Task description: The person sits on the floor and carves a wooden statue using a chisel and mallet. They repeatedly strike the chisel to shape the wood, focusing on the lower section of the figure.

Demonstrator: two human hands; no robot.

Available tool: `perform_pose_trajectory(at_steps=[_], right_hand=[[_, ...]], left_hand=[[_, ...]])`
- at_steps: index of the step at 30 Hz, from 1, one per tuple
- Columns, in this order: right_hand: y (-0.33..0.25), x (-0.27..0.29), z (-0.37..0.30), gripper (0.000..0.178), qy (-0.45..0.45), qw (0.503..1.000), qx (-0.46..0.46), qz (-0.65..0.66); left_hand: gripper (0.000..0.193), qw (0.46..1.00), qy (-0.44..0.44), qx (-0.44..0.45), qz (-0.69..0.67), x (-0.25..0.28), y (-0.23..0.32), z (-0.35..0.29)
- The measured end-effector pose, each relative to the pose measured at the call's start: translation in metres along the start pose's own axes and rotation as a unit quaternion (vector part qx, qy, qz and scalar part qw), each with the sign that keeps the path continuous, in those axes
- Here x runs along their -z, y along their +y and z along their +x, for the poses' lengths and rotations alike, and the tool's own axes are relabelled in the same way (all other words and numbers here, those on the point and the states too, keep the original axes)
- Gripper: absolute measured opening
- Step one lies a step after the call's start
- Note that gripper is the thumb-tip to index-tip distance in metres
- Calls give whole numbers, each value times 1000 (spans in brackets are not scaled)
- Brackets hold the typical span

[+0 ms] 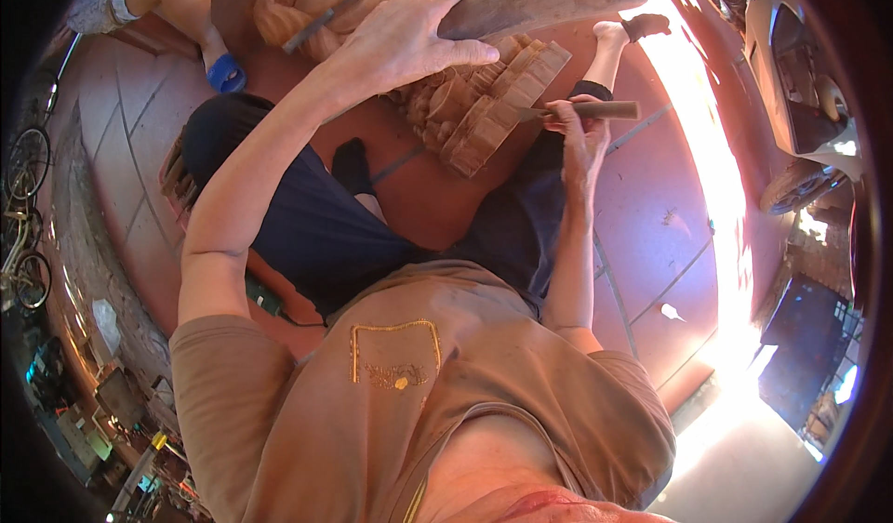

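Observation:
My left hand (395, 44) is raised over the carving, its thumb and fingers round the near end of a long flat wooden bat (549, 2), which points to the right. A chisel (605, 110) with a rounded wooden handle is gripped in my right hand (581, 142). Its metal blade points left, beside the stepped edge of a carved wood piece (493, 105) between my legs. Whether the blade touches the wood I cannot tell. Farther back the carving continues in smooth, fold-like shapes (288, 7). A loose narrow tool (321, 23) lies on top of it.
Another person's leg with a blue sandal (225, 74) is at the upper left. Reddish tiles (642, 216) surround me, with a bright sunlit strip at the right. A parked motorbike's wheel (795, 186) stands beyond it. A green power tool (265, 300) with a cord lies by my left side.

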State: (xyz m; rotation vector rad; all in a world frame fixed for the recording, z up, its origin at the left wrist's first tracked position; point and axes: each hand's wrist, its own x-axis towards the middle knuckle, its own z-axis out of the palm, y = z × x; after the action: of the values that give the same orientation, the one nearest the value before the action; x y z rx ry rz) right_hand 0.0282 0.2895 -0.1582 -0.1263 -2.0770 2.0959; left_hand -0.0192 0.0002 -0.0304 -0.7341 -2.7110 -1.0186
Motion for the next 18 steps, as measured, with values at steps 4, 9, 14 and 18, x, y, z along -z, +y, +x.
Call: perform_pose_trajectory(at_steps=[4, 9, 14, 18], right_hand=[[-18, 20, 2, 22, 83, 985, 33, -148], [-18, 14, 2, 22, 1, 1000, 13, 2], [-10, -12, 10, 24, -90, 994, 42, -48], [-22, -30, 14, 29, -124, 976, 83, -156]], left_hand=[[86, 1000, -10, 27, 1, 5, 3, -4], [91, 999, -19, 27, -9, -4, -3, 0], [89, 997, -53, 41, -32, 9, 11, 1], [89, 999, -27, 39, -7, 13, 13, -4]])
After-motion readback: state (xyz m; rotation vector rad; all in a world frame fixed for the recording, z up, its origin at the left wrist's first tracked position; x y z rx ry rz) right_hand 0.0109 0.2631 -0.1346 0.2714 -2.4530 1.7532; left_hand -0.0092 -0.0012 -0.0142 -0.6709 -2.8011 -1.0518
